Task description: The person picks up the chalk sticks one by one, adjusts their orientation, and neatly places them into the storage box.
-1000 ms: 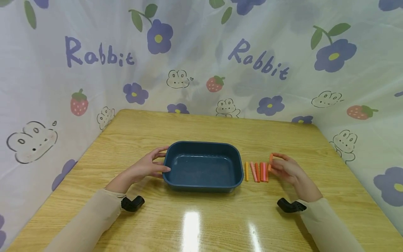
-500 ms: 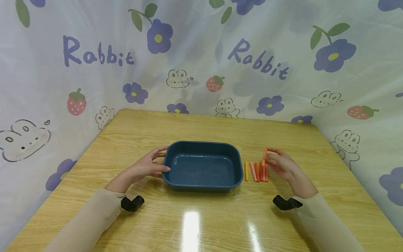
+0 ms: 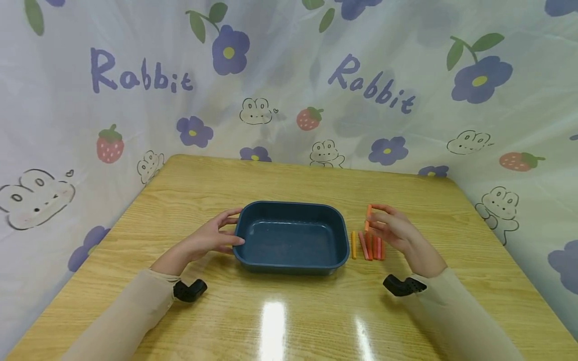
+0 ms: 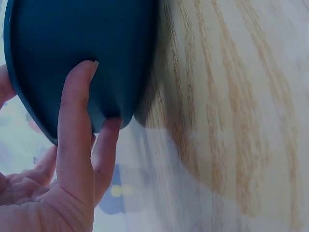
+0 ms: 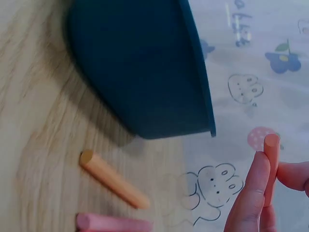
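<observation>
A dark blue rectangular bin stands on the table. At its left end my left hand grips the wall, with the thumb over the rim and other fingers against the outside; the left wrist view shows fingertips pressed to the outer wall. My right hand pinches an orange chalk stick between thumb and fingers, holding it upright above the chalk row. Right of the bin lie a yellow chalk stick, a pink chalk stick and several red and pink ones, some partly behind the fingers.
The wooden table reaches back to a printed curtain that hangs behind it and at both sides. Black curved wrist mounts sit at both cuffs. Two glare streaks shine near the front.
My right hand has moved left and slightly up with the orange chalk stick, from the right end of the row to above its middle. The left hand and the bin have stayed in place.
</observation>
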### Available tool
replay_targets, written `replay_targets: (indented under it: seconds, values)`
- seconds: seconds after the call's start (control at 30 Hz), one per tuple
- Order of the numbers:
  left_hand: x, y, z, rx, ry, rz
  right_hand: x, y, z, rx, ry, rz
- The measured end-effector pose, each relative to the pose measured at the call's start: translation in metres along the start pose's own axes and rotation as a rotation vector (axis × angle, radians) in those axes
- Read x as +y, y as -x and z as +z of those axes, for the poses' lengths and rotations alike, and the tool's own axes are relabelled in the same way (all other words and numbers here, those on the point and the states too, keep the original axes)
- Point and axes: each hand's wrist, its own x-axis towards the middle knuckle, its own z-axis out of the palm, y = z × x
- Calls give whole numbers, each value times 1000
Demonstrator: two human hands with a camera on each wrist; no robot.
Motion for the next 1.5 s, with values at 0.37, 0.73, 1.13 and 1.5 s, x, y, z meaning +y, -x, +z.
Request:
replay_targets:
  seconds: [0.37,0.73,1.13,1.5]
  values:
    - [3,1,-1,-6,12,-1,-3,-8,21,-24,2,-7]
    - [6,2,-1,-10,28,-2,-7,-14,39,-37,15,16]
    - [5,1,-1,-8,19,-3,-12,-20,58,-64,16,45]
    - [4,3,1,-9,16,1,-14,-30,75,-105,20,57]
